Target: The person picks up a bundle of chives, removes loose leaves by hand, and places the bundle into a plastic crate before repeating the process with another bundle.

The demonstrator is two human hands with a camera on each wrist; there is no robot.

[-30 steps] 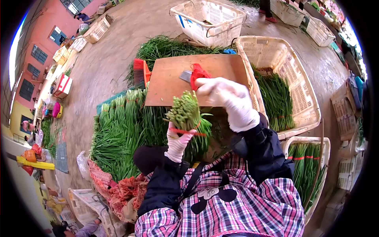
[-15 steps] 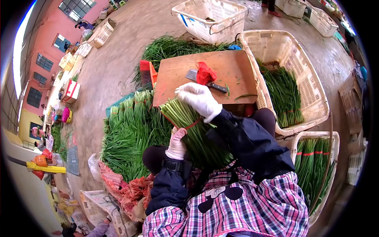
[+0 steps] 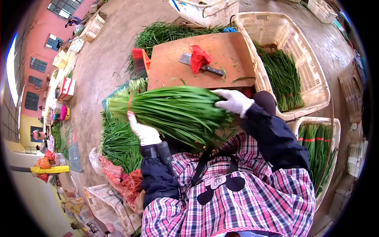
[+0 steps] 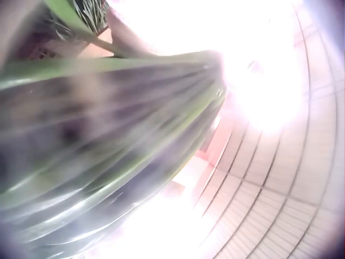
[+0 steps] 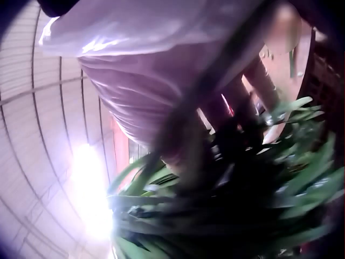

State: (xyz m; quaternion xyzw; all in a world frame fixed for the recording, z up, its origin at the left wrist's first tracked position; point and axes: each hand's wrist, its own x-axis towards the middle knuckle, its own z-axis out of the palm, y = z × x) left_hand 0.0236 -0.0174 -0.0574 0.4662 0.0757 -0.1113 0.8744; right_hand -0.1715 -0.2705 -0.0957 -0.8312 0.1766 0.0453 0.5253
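A thick bunch of garlic chives lies sideways above the lap in the head view, its pale stem ends to the left and its leaf tips to the right. A red band circles it near the stems. My gloved left hand grips the bunch from the near side, close to that band; its other fingers are hidden beneath. At the leaf tips is my gloved right hand, fingers extended against the leaves. Blurred leaves fill much of the left wrist view.
Ahead, a wooden board carries a cleaver with a red cloth over it. A large white crate with chives stands right, a smaller crate nearer. More bunches lie left, beside a red broom.
The bunch has swung from stems up to lying sideways, stems pointing left. My right hand has moved from the stem ends to the leaf tips; my left hand has shifted left with the bunch.
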